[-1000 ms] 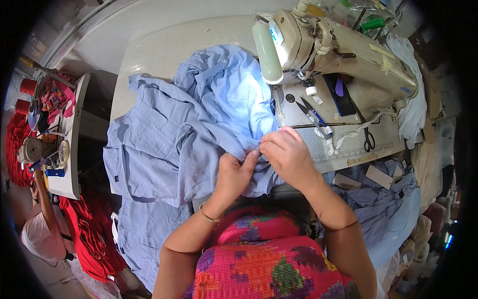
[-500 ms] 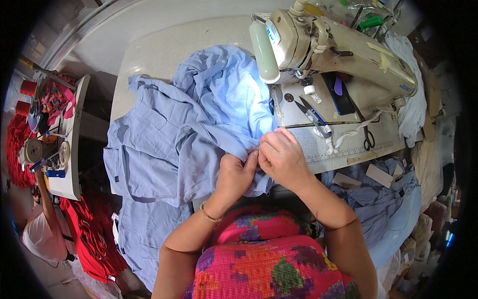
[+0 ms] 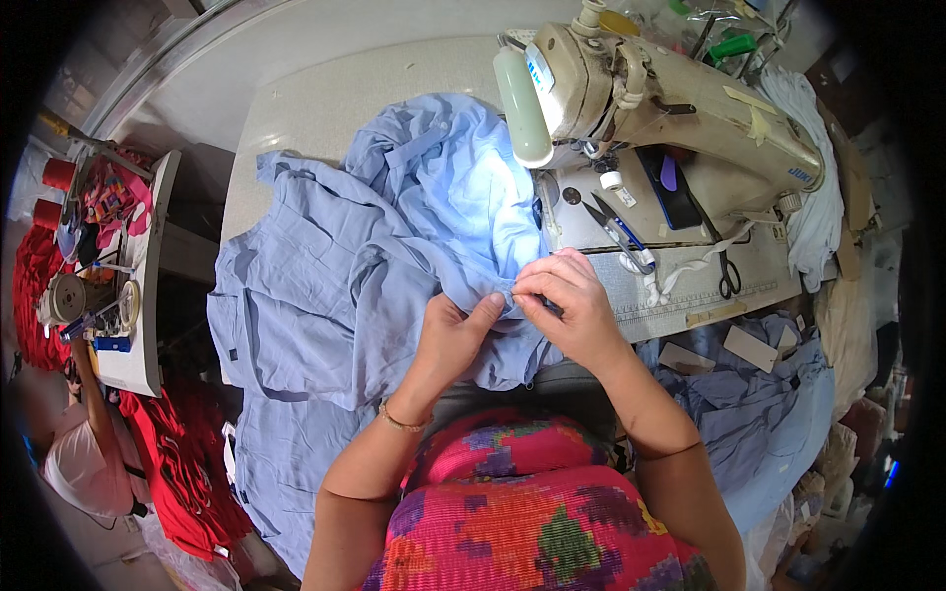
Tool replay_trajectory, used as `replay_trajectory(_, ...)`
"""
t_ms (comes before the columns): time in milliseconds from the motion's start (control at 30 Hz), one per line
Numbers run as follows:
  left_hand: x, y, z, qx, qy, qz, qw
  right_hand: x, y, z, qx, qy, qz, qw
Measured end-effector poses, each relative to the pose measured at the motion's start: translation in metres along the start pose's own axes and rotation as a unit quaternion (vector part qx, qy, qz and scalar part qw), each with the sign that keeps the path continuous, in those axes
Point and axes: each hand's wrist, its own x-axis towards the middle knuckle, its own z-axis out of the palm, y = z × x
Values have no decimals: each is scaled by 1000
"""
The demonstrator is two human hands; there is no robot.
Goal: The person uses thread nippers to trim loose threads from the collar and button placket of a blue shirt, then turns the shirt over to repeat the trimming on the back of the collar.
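A white table [image 3: 146, 305] stands left — pale wall [image 3: 305, 44] beyond.

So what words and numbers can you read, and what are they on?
I won't copy wording, but it's here:
Sewing machine: blue lettering on its side and on a label near the lamp.
Measuring strip: marks too small to read.
White sticker on the machine bed: too small.
Dark patch on the blue garment: any words too small.
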Motion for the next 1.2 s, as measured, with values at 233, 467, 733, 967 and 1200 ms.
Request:
replay_trajectory(233, -2, -3, 5, 115, 18, 30, 993, 0, -6, 5, -127, -1, -34, 991)
replay_trajectory(467, 0, -3, 0, 14, 10, 25, 1000, 2, 11, 2, -59, 14, 49, 997)
replay_trajectory(733, 4, 2, -8, -152, -18, -57, 986, 2, 0, -2, 3, -31, 15, 999)
replay_trajectory(967, 6, 8, -10, -206, -14, -103, 973, -6, -4, 2, -107, -61, -44, 991)
replay_trajectory(1200, 6, 8, -9, -227, -19, -105, 968, -8, -6, 4, -74, -29, -87, 993)
